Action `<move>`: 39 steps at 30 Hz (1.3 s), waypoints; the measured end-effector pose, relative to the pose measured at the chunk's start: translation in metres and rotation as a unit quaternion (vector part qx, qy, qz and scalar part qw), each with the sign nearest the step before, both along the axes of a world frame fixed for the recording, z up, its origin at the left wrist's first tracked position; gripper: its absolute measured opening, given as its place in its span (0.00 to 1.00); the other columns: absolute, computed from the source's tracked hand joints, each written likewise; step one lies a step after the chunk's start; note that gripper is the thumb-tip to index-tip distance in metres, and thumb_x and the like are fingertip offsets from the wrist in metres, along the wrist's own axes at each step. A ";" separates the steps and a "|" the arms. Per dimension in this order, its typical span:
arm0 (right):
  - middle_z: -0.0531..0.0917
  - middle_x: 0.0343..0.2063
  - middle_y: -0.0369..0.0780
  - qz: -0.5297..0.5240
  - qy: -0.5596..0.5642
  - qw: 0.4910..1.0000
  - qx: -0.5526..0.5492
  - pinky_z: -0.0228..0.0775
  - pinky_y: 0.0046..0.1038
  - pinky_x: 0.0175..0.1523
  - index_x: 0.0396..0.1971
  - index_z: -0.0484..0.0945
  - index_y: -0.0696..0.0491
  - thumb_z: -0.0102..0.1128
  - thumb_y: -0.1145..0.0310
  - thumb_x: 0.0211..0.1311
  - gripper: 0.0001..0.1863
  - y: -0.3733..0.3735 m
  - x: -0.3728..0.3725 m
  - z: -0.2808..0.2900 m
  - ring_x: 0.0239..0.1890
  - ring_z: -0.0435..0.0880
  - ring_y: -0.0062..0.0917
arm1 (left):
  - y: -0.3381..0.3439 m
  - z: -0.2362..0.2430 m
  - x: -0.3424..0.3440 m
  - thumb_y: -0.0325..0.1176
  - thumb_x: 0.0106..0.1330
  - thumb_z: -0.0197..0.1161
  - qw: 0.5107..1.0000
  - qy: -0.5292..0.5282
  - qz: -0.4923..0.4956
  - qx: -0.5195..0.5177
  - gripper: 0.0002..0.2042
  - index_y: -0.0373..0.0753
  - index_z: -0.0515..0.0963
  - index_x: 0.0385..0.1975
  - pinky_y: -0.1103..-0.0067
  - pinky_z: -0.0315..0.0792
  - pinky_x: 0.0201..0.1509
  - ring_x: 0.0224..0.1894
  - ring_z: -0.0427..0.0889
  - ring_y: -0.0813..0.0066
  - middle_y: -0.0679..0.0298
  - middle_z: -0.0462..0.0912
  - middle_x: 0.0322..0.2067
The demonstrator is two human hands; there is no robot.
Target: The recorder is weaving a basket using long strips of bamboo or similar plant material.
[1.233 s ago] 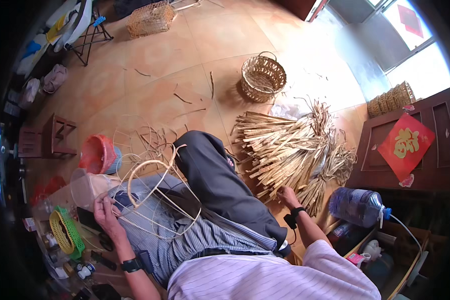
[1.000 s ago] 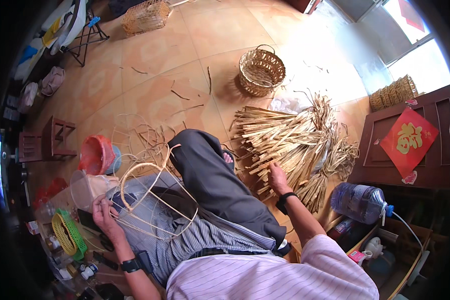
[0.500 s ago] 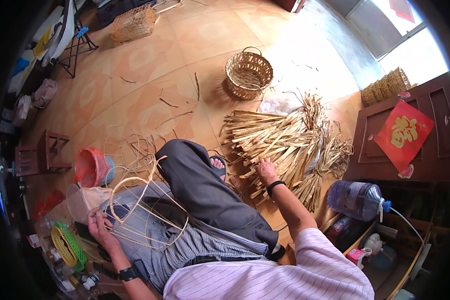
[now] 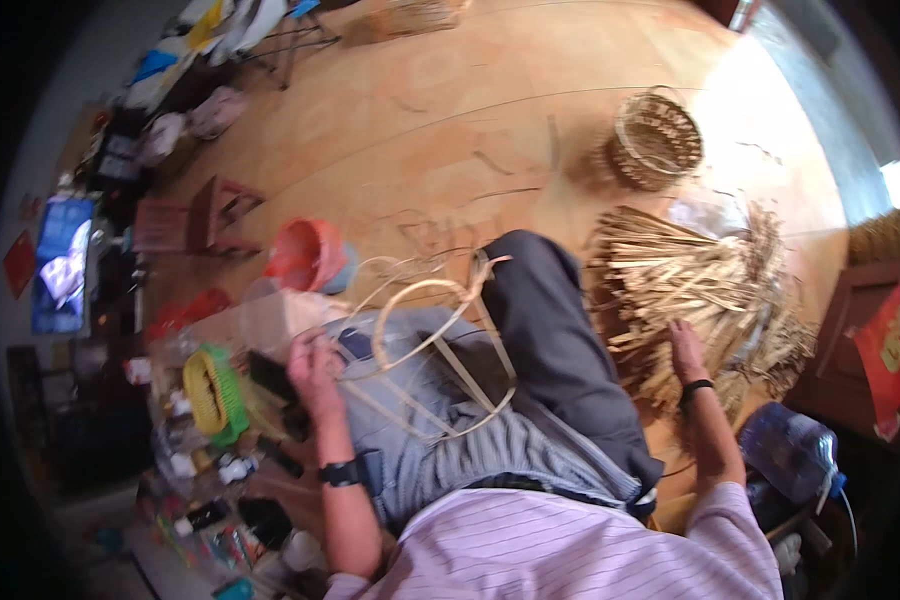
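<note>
A skeletal basket frame [image 4: 390, 310] of pale bent strips, with a hoop handle and long loose ends, lies across my lap. My left hand [image 4: 315, 372] is closed on its left side. Out to the right, a large bundle of dried flat plant strips [image 4: 660, 275] lies fanned over the floor. At the near left part of that bundle, my right hand [image 4: 684, 350] has its fingers drawn together on the strips. Motion blur hides how many strips it grips.
A finished woven basket [image 4: 658, 145] stands beyond the bundle. On the left are a red bucket [image 4: 303, 255], a wooden stool [image 4: 205, 218] and a cluttered low table with a yellow basket [image 4: 205, 390]. A big water bottle [image 4: 785, 450] lies near my right arm.
My view has swung left, so everything sits further right in the picture. My left hand stays on the basket frame, and my right hand stays at the strip bundle.
</note>
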State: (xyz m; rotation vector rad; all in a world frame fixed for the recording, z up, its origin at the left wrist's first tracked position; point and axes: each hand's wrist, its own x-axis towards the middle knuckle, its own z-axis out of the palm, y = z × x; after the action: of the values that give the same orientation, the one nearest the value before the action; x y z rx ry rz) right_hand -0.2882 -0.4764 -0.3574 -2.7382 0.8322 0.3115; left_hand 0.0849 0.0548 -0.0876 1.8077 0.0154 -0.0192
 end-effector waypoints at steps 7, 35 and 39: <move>0.77 0.56 0.52 0.010 0.032 0.999 0.006 0.73 0.48 0.62 0.57 0.75 0.57 0.49 0.76 0.67 0.19 -0.014 0.012 -0.007 0.59 0.78 0.51 | -0.002 0.009 -0.004 0.32 0.74 0.62 0.999 0.019 -0.013 -0.023 0.08 0.38 0.79 0.48 0.88 0.62 0.26 0.23 0.71 0.87 0.68 0.79 0.27; 0.82 0.37 0.51 -0.104 -0.077 0.991 -0.022 0.79 0.48 0.45 0.33 0.78 0.55 0.59 0.70 0.62 0.05 -0.015 0.018 -0.004 0.42 0.84 0.50 | 0.004 0.000 0.005 0.37 0.77 0.58 0.999 -0.029 -0.039 0.017 0.11 0.35 0.77 0.48 0.87 0.56 0.28 0.23 0.64 0.88 0.71 0.73 0.29; 0.79 0.45 0.50 -0.104 -0.094 0.989 -0.041 0.78 0.47 0.49 0.44 0.75 0.54 0.57 0.75 0.61 0.11 -0.049 0.042 -0.001 0.49 0.80 0.50 | 0.004 0.000 0.006 0.37 0.77 0.59 0.999 -0.022 -0.041 0.016 0.12 0.34 0.76 0.48 0.88 0.55 0.27 0.22 0.64 0.89 0.72 0.72 0.27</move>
State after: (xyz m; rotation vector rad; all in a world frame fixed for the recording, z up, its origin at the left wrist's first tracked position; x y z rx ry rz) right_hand -0.2460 -0.5252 -0.3587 -2.6691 1.0872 -0.0229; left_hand 0.0905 0.0583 -0.0873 1.8388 -0.0904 -0.0388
